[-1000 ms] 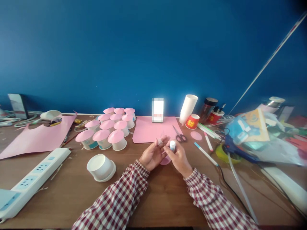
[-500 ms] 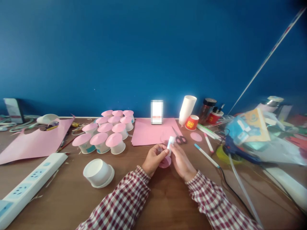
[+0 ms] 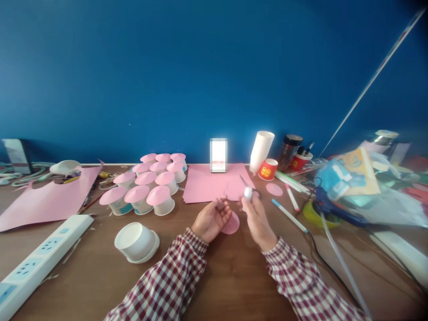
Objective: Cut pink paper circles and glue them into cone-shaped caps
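Note:
A small white tube that looks like a glue stick (image 3: 248,193) stands upright in my right hand (image 3: 258,218), whose fingers are wrapped round it. My left hand (image 3: 211,220) is turned palm up with loosely curled fingers that stay apart; nothing shows clearly in them, though the fingertips are blurred. Between the two hands a pink paper disc (image 3: 232,224) lies on the brown table, partly covered by the left fingers. Just beyond the right hand are scissors (image 3: 247,182), their handles half hidden.
Several white cups topped with pink discs (image 3: 137,194) stand left of the pink paper sheets (image 3: 200,183). Nearer are an upturned white cup (image 3: 135,243) and a power strip (image 3: 43,254). Rightward sit stacked cups (image 3: 261,151), a red cup (image 3: 268,170), markers (image 3: 289,216) and a glue gun (image 3: 334,209).
My hands have drawn apart. The right has moved slightly right with the glue stick, while the left has let go of it and turned palm up. More of the pink disc shows.

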The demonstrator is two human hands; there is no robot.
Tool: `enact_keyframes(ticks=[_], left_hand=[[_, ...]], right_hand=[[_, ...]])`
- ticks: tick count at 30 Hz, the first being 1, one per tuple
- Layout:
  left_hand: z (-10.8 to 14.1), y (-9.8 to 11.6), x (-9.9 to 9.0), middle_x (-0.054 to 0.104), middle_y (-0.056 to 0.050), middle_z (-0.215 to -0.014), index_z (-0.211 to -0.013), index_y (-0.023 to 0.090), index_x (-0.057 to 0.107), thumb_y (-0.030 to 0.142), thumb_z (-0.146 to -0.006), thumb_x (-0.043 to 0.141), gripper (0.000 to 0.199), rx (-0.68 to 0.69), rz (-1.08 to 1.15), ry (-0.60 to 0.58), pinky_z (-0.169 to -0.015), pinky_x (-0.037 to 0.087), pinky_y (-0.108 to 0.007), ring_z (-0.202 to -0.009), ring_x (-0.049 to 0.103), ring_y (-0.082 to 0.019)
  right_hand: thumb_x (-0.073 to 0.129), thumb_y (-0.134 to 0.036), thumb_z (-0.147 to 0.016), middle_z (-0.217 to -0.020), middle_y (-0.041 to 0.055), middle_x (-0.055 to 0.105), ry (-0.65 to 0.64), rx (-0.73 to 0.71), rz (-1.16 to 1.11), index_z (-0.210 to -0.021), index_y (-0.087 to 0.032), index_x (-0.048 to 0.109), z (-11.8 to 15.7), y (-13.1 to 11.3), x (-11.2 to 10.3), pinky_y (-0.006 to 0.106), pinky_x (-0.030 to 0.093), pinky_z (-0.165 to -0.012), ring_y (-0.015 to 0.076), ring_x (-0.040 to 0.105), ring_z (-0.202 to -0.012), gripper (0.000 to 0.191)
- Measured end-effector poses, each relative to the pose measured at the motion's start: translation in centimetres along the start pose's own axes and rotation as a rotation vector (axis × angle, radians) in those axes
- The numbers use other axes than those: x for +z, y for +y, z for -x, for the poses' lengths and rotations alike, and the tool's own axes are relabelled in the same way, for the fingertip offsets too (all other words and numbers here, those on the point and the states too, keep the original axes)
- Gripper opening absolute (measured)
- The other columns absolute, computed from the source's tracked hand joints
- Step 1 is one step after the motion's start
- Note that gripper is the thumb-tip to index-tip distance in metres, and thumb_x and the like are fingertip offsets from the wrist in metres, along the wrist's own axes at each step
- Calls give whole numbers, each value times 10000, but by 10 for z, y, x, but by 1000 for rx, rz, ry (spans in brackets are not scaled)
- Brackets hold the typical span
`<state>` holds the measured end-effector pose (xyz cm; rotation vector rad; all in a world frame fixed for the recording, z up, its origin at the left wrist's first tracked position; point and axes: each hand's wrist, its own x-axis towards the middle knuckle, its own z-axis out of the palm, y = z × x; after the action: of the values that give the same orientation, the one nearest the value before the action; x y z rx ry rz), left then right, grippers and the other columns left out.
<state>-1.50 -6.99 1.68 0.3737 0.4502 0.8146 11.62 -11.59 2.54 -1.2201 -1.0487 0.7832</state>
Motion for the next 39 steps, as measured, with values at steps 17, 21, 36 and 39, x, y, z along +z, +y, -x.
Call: enact_keyframes(ticks=[17, 21, 36, 39], left_hand=[[5, -15, 7, 589, -89, -1167, -1156, 188, 553, 216, -834, 555, 323, 185, -129, -108, -964, 377, -342, -1055, 552, -189], [4, -16, 5, 523, -107, -1283, -1287, 205, 459, 254, -845, 539, 451, 154, -116, -159, -1016, 332, -366, -1142, 509, -206], [-13, 4, -21, 634, -95, -967, -1060, 163, 568, 413, -800, 547, 361, 583, -720, 328, -611, 486, -235, -686, 598, -112], [-14, 5, -21, 631, -86, -953, -1048, 162, 570, 383, -800, 550, 333, 591, -786, 347, -618, 486, -237, -680, 595, -110]], right_hand=[[645, -357, -738, -761, 10, 635, -167, -157, 257, -871, -174, 597, 4, 0, 0, 258, 481, -637, 152, 580, -675, 231], [623, -352, -760, -847, 33, 666, -212, -174, 249, -939, -174, 628, 1, -2, -2, 273, 488, -702, 170, 607, -765, 252], [490, -321, -836, -836, 104, 662, 132, -14, 1280, -1039, -219, 629, -53, 30, -95, 307, 387, -584, 230, 598, -693, 267], [450, -274, -856, -933, 115, 658, 165, 18, 1339, -1101, -229, 607, -51, 32, -96, 320, 395, -602, 232, 609, -731, 294]])
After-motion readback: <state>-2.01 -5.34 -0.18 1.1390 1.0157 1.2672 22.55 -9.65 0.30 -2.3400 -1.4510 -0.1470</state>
